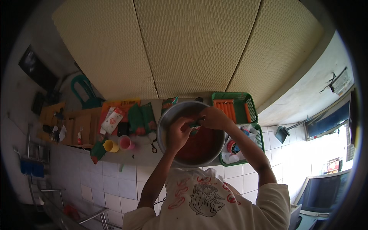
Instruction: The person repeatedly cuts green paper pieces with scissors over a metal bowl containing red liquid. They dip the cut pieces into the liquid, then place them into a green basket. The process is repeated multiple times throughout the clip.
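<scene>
My left hand (180,132) and my right hand (212,119) are raised over a large round metal bowl (164,128) with reddish-brown contents (197,149) in it. Their fingers meet on a small green packet (194,125) above the middle of the bowl, both closed on it. The packet is partly hidden by my fingers, so I cannot make out whether it is open. A green basket holding orange sticks (226,109) stands behind the bowl at the right, and a second green basket (258,143) with plastic bags and rolls sits beside my right forearm.
Left of the bowl lie black scissors (154,146), green packs (142,119), a white-and-pink pack (113,119), a yellow cup (110,145), a pink cup (126,142) and cardboard (90,128). A green chair (86,92) stands behind, a dustpan (282,134) at right.
</scene>
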A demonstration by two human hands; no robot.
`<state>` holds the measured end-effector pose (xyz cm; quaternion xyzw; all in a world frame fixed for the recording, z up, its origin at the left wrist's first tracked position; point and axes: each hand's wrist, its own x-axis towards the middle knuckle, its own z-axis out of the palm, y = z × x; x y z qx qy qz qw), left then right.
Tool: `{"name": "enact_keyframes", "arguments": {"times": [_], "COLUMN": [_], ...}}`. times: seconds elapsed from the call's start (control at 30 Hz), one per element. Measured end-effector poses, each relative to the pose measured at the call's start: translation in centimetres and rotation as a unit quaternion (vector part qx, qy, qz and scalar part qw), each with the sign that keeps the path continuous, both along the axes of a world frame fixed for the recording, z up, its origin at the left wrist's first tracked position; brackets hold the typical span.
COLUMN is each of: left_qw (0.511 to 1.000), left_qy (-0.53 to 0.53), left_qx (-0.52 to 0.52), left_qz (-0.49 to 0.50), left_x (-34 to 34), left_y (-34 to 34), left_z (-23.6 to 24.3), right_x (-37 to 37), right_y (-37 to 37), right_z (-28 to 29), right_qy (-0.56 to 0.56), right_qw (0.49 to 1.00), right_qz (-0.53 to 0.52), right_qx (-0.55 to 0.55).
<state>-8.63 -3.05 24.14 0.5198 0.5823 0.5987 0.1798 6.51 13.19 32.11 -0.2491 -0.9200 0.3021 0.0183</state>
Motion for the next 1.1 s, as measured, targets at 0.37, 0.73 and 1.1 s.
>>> {"name": "enact_keyframes", "arguments": {"times": [0.37,0.73,1.1], "left_qw": [0.992,0.993,0.983], "left_qy": [-0.081,-0.007,-0.070], "left_qx": [-0.043,-0.078,-0.118], "left_qz": [-0.083,-0.088,-0.126], "left_x": [-1.1,-2.3,-2.1], "left_y": [0.2,1.0,1.7], "left_z": [0.9,1.7,1.9], "right_x": [-0.1,-0.1,0.7], "right_y": [0.0,-0.6,0.3], "right_z": [0.9,0.5,2.7], "right_qy": [0.115,-0.010,-0.061], "right_qw": [0.974,0.985,0.977], "right_qz": [0.149,0.160,0.179], "right_qx": [0.123,0.072,0.096]}}
